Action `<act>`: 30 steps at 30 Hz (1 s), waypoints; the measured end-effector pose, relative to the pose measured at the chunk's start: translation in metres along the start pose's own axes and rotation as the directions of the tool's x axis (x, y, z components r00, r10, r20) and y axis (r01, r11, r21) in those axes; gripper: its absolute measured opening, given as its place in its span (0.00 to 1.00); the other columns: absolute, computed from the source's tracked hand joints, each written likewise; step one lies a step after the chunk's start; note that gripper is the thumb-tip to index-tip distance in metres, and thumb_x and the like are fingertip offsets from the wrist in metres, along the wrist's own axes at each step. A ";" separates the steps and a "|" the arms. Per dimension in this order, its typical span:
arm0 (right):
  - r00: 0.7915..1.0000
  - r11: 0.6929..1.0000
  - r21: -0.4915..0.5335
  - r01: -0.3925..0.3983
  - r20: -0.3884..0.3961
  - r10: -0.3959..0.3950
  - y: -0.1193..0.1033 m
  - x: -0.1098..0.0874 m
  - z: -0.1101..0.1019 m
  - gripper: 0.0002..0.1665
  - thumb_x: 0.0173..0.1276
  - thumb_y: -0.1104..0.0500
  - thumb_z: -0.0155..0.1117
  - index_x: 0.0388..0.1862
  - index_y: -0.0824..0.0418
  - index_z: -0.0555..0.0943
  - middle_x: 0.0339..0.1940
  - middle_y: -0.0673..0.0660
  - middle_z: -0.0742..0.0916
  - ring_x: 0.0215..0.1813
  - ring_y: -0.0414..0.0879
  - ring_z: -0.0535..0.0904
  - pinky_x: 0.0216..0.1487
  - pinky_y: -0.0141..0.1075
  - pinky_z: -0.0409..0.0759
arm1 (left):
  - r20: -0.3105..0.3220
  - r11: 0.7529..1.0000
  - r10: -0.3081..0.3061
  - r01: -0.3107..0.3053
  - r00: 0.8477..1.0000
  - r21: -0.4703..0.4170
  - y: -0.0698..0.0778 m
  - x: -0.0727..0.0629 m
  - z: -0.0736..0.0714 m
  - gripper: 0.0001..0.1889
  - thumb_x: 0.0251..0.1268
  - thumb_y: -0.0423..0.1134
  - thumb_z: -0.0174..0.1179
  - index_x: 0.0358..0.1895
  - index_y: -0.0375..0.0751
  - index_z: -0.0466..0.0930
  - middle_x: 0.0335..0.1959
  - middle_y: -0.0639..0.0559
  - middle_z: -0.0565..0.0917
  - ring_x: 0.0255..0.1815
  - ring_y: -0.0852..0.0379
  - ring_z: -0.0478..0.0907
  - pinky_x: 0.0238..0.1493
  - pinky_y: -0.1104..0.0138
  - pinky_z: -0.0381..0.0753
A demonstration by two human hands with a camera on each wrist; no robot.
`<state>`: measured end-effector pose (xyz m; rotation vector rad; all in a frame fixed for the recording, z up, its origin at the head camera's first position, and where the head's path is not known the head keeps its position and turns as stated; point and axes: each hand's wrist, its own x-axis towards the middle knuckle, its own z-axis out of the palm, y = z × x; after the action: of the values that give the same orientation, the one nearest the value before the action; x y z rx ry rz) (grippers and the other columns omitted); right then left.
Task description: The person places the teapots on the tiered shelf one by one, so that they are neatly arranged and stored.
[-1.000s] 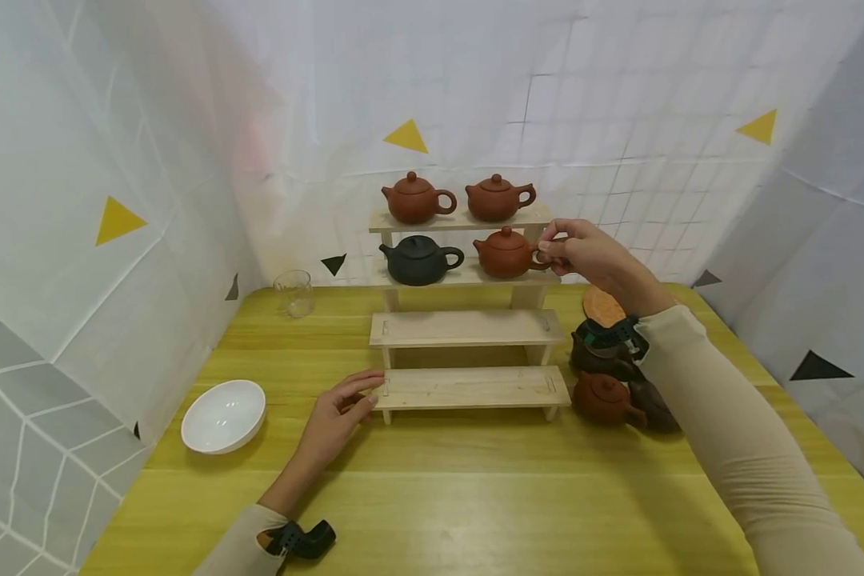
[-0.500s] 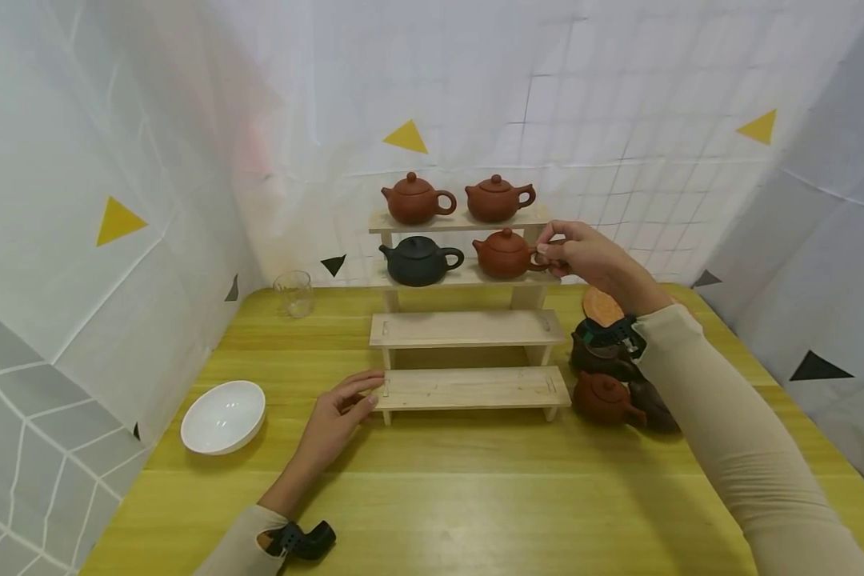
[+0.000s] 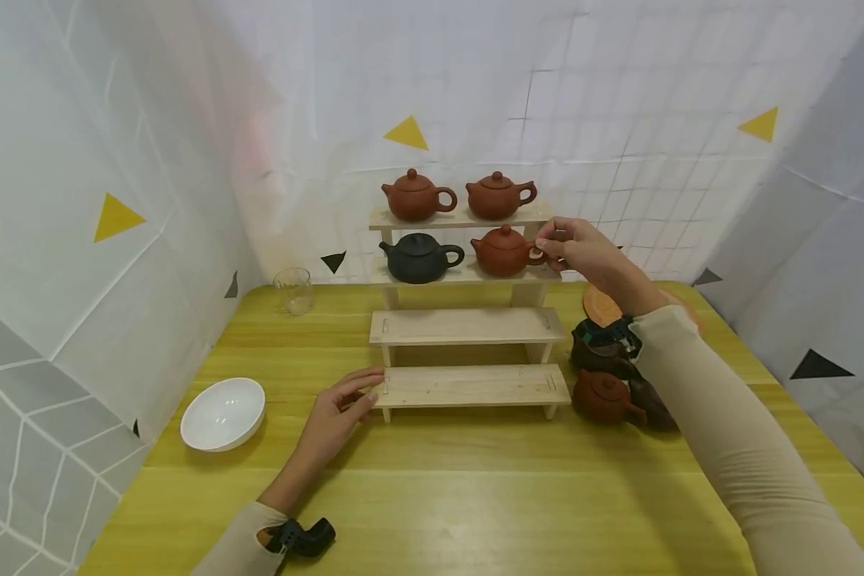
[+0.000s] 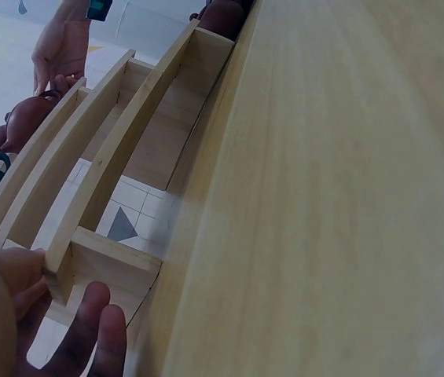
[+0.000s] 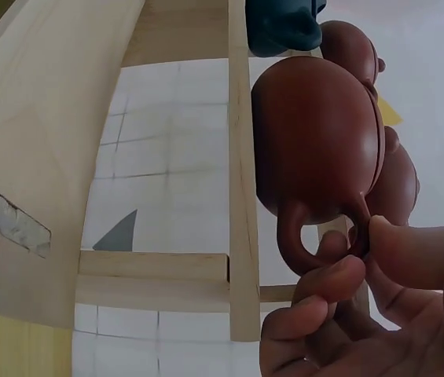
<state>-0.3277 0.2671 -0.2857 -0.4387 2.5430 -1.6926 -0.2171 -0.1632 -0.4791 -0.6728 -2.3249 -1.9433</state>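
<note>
In the head view, my right hand [image 3: 579, 250] pinches the handle of a reddish-brown teapot [image 3: 502, 252] on the right of the stand's second-highest shelf. The right wrist view shows thumb and fingers closed on that teapot's handle [image 5: 290, 239]. Left of it on the same shelf is a dark teapot [image 3: 415, 258]. Two more reddish-brown teapots, one at left [image 3: 411, 196] and one at right [image 3: 495, 197], occupy the top shelf. My left hand [image 3: 334, 414] holds the left end of the stepped wooden stand's lowest shelf [image 3: 468, 386], thumb at the front edge.
Right of the stand, beneath my forearm, sit a reddish-brown teapot [image 3: 605, 396], dark teapots [image 3: 592, 352] and an orange-brown round disc [image 3: 602, 306], partly hidden. A white bowl [image 3: 223, 414] and a clear glass [image 3: 295, 291] stand on the left of the wooden table [image 3: 446, 512].
The teapot in my right hand has shifted very slightly left on its shelf. My left hand keeps its place on the stand, and the head view has tilted a little.
</note>
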 end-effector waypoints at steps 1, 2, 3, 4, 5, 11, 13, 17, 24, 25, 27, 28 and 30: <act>1.000 1.000 -0.006 0.003 -0.006 -0.003 0.000 0.000 0.000 0.13 0.86 0.60 0.51 0.52 0.72 0.73 0.38 0.62 0.74 0.30 0.51 0.67 0.30 0.40 0.71 | 0.000 1.000 -0.002 0.002 1.000 0.002 0.000 0.000 0.000 0.16 0.79 0.35 0.61 0.64 0.39 0.84 0.70 0.50 0.77 0.45 0.47 0.83 0.41 0.57 0.88; 1.000 1.000 -0.011 0.002 -0.013 -0.002 0.000 0.000 0.000 0.13 0.86 0.60 0.51 0.53 0.72 0.73 0.38 0.62 0.75 0.30 0.51 0.67 0.30 0.40 0.71 | 0.000 1.000 0.000 0.000 1.000 0.002 0.000 0.000 0.000 0.16 0.79 0.35 0.61 0.64 0.39 0.84 0.70 0.49 0.77 0.45 0.48 0.83 0.41 0.57 0.88; 1.000 1.000 -0.016 0.000 -0.019 0.000 0.001 -0.001 0.000 0.14 0.86 0.60 0.52 0.53 0.72 0.73 0.38 0.62 0.75 0.30 0.51 0.68 0.31 0.41 0.72 | 0.000 1.000 -0.001 0.001 1.000 0.002 0.000 0.000 0.000 0.16 0.79 0.35 0.61 0.64 0.39 0.84 0.70 0.49 0.77 0.45 0.48 0.83 0.41 0.57 0.88; 1.000 1.000 -0.024 -0.004 -0.027 0.004 0.001 -0.001 0.001 0.14 0.85 0.59 0.53 0.54 0.72 0.73 0.39 0.62 0.76 0.31 0.51 0.69 0.31 0.41 0.73 | 0.000 1.000 -0.003 0.003 1.000 0.003 0.000 0.000 0.000 0.16 0.79 0.35 0.61 0.64 0.39 0.84 0.70 0.49 0.77 0.45 0.48 0.83 0.41 0.57 0.88; 0.999 0.999 -0.037 -0.010 -0.036 0.008 0.001 -0.001 0.001 0.15 0.85 0.58 0.53 0.55 0.71 0.74 0.39 0.62 0.77 0.31 0.51 0.70 0.31 0.41 0.74 | -0.001 1.000 -0.006 0.006 1.000 0.002 0.000 -0.001 0.000 0.16 0.79 0.35 0.61 0.64 0.39 0.84 0.70 0.50 0.77 0.45 0.48 0.83 0.40 0.57 0.88; 0.996 0.992 -0.119 -0.039 -0.086 0.028 0.002 -0.010 -0.002 0.18 0.83 0.53 0.58 0.58 0.66 0.74 0.45 0.60 0.78 0.34 0.51 0.74 0.34 0.38 0.75 | 0.002 1.000 -0.005 0.005 1.000 0.002 -0.002 -0.001 0.001 0.16 0.79 0.35 0.61 0.64 0.39 0.84 0.70 0.49 0.77 0.45 0.48 0.83 0.41 0.57 0.87; 0.995 0.988 -0.151 -0.037 -0.093 0.023 0.001 -0.016 -0.004 0.18 0.83 0.53 0.58 0.58 0.67 0.74 0.46 0.60 0.78 0.35 0.50 0.75 0.35 0.37 0.76 | 0.004 1.000 -0.003 0.003 1.000 0.001 -0.003 -0.002 0.002 0.16 0.79 0.35 0.61 0.64 0.39 0.84 0.70 0.49 0.77 0.45 0.48 0.83 0.41 0.57 0.87; 0.995 0.974 -0.224 -0.031 -0.096 0.010 -0.003 -0.029 -0.011 0.19 0.82 0.53 0.59 0.59 0.67 0.75 0.50 0.61 0.80 0.37 0.51 0.79 0.38 0.36 0.80 | 0.001 1.000 0.001 -0.001 1.000 -0.004 -0.003 -0.001 0.001 0.16 0.79 0.35 0.61 0.64 0.39 0.84 0.70 0.48 0.77 0.45 0.48 0.83 0.40 0.57 0.87; 0.996 0.943 -0.331 -0.048 -0.093 0.019 -0.004 -0.052 -0.025 0.19 0.82 0.54 0.59 0.59 0.68 0.76 0.44 0.59 0.83 0.36 0.49 0.81 0.38 0.35 0.82 | 0.002 1.000 -0.007 0.007 1.000 -0.006 0.000 0.000 0.000 0.16 0.79 0.36 0.61 0.65 0.40 0.84 0.70 0.50 0.77 0.46 0.48 0.83 0.41 0.56 0.87; 0.996 0.939 -0.340 -0.051 -0.091 0.021 -0.003 -0.055 -0.027 0.19 0.82 0.54 0.60 0.59 0.68 0.76 0.44 0.59 0.83 0.37 0.48 0.81 0.38 0.35 0.82 | 0.001 1.000 -0.011 0.011 1.000 -0.007 0.000 0.000 0.000 0.16 0.79 0.36 0.61 0.64 0.41 0.84 0.70 0.50 0.77 0.46 0.48 0.83 0.41 0.56 0.87; 0.996 0.934 -0.354 -0.057 -0.086 0.029 0.001 -0.062 -0.032 0.20 0.83 0.53 0.59 0.60 0.68 0.76 0.45 0.60 0.84 0.37 0.48 0.82 0.39 0.35 0.82 | -0.002 1.000 -0.016 0.016 1.000 -0.008 0.000 0.000 0.000 0.16 0.79 0.36 0.61 0.64 0.41 0.84 0.70 0.51 0.77 0.46 0.48 0.83 0.42 0.55 0.87; 0.996 0.931 -0.360 -0.060 -0.084 0.032 0.003 -0.065 -0.034 0.20 0.83 0.53 0.59 0.60 0.68 0.76 0.46 0.60 0.84 0.38 0.49 0.82 0.39 0.35 0.82 | -0.003 1.000 -0.019 0.019 1.000 -0.008 0.001 0.000 0.000 0.16 0.79 0.36 0.61 0.64 0.41 0.84 0.70 0.51 0.77 0.46 0.48 0.83 0.42 0.55 0.87; 0.996 0.929 -0.364 -0.068 -0.081 0.042 0.007 -0.071 -0.039 0.21 0.83 0.52 0.59 0.61 0.68 0.76 0.48 0.60 0.84 0.39 0.49 0.82 0.39 0.35 0.82 | -0.003 1.000 -0.021 0.021 1.000 -0.009 0.001 0.000 0.000 0.16 0.79 0.36 0.61 0.64 0.41 0.85 0.70 0.51 0.77 0.46 0.48 0.83 0.42 0.55 0.87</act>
<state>-0.2686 0.3236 -0.2844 -0.3231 2.9010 -1.2319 -0.2172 -0.1630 -0.4780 -0.6479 -2.3317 -1.9635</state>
